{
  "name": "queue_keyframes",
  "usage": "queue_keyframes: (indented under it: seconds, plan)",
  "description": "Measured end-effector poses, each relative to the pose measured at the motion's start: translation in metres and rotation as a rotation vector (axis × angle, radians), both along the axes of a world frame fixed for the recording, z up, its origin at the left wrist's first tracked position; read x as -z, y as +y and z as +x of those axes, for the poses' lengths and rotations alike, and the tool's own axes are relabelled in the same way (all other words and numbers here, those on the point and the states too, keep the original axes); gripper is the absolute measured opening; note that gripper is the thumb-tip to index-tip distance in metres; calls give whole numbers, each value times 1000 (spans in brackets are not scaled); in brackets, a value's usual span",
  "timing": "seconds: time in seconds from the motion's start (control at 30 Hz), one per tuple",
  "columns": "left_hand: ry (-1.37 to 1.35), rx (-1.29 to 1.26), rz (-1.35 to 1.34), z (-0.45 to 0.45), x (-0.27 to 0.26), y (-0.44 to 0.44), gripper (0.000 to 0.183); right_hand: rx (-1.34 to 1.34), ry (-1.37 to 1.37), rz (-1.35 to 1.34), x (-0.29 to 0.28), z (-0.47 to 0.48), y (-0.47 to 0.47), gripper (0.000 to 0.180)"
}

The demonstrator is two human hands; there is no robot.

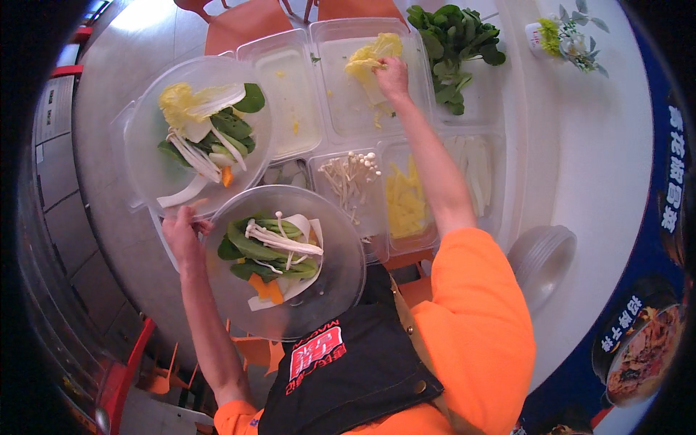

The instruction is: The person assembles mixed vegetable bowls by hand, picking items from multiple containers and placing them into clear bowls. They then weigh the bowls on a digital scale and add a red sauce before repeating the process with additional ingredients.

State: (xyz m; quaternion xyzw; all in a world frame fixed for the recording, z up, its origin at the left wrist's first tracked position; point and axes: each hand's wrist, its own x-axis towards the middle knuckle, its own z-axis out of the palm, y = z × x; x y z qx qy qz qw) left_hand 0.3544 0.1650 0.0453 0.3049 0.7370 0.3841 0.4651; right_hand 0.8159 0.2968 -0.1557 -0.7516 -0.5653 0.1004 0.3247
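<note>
My right hand (392,79) pinches a yellow napa cabbage leaf (375,54) over a clear plastic tray (348,117) at the top. My left hand (186,234) is at the near rim of a round plastic bowl (142,157), beside a second bowl (342,304); whether it grips a rim is unclear. The far bowl holds a cabbage leaf (179,109), green leaves, white mushrooms and an orange piece. In the near bowl lie greens (244,239), enoki mushrooms (283,239), orange pieces (266,289) and a wide white strip.
Beside the trays are leafy greens (454,43). Nearer trays hold enoki mushrooms (348,179), yellow strips (405,204) and long white strips (476,174). A tray with yellow scraps (288,98) adjoins them. Stacked bowls (544,266) and a flowerpot (538,41) stand at right; orange chairs (244,27) at the far edge.
</note>
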Motion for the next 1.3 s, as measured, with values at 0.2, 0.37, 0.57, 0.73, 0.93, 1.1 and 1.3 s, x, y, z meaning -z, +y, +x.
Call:
queue_keyframes:
  seconds: [0.2, 0.37, 0.57, 0.73, 0.93, 1.1, 1.3]
  plan:
    - [9, 33, -10, 10, -11, 2, 19, -85, -187, -33, 36, 3, 24, 17]
    - [36, 12, -8, -5, 1, -3, 20, 20, 119, -184, 18, 6, 12, 18]
    - [69, -14, -52, 8, -9, 1, 21, -70, 2, -166, 41, 12, 3, 20]
    - [48, 30, -16, 12, -10, 3, 18, -5, 14, -203, 57, 15, -2, 24]
    - [66, -30, -28, -5, 10, -7, 14, 86, 423, -46, -38, 25, -33, 27]
    - [63, -74, -40, -3, 8, -15, 12, -48, 894, 216, -159, -6, -77, 25]
    - [13, 34, 7, -4, 5, -15, 19, -263, 1178, 73, -299, -87, -163, 25]
